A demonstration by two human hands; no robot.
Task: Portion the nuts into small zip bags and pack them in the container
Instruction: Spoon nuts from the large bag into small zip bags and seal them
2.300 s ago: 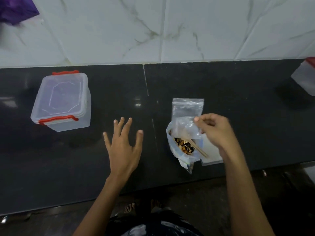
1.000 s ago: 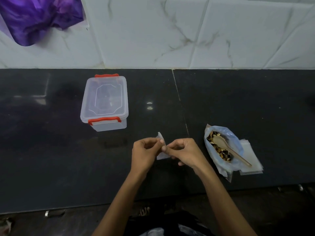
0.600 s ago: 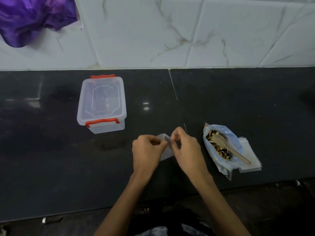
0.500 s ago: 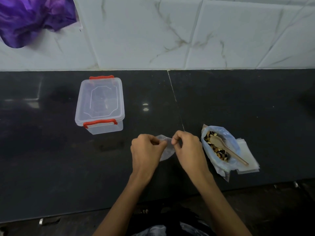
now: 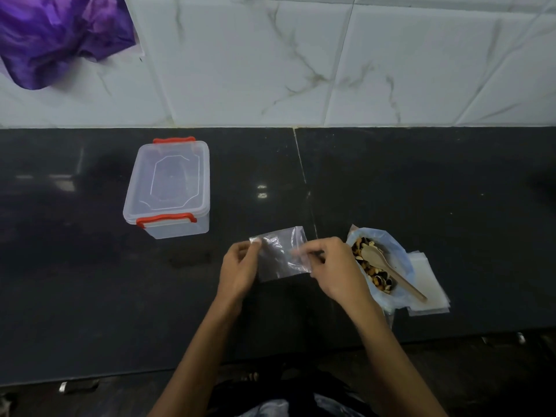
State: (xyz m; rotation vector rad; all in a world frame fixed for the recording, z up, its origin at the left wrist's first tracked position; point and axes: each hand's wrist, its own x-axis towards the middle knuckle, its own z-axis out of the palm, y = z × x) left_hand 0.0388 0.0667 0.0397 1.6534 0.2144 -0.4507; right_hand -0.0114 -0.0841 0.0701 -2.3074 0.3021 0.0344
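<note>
Both hands pinch one empty zip bag (image 5: pixel 281 255); nuts (image 5: pixel 373 270) fill another bag.

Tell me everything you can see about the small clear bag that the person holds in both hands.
The small zip bag is thin, clear, crinkled plastic, seemingly empty; the dark counter shows through it. A strip like a zip seal runs along its far right edge. It is held spread out, tilted, just above the counter, between the closed container and the bag of nuts. The left hand pinches its left corner; the right hand pinches its right side.
</note>
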